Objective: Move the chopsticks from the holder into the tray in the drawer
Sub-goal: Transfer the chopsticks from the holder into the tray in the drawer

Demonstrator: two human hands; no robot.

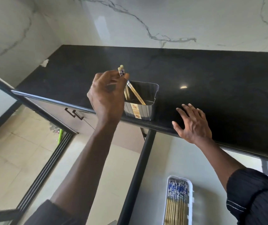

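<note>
A dark ribbed holder [144, 111] stands on the black counter near its front edge. My left hand [107, 96] is closed on a few bamboo chopsticks [135, 94] with blue-and-white tops, whose lower ends are still inside the holder. My right hand [193, 124] hovers open over the counter edge, to the right of the holder, holding nothing. Below, in the open drawer, a white tray [190, 198] holds several chopsticks [176, 202] laid side by side, tops pointing toward the counter.
The black counter [211, 82] runs back to a white marble wall [146, 21]. The open drawer's dark front rail [139, 172] runs between my arms. Cabinet doors with dark handles [74, 113] are at the left, above a tiled floor.
</note>
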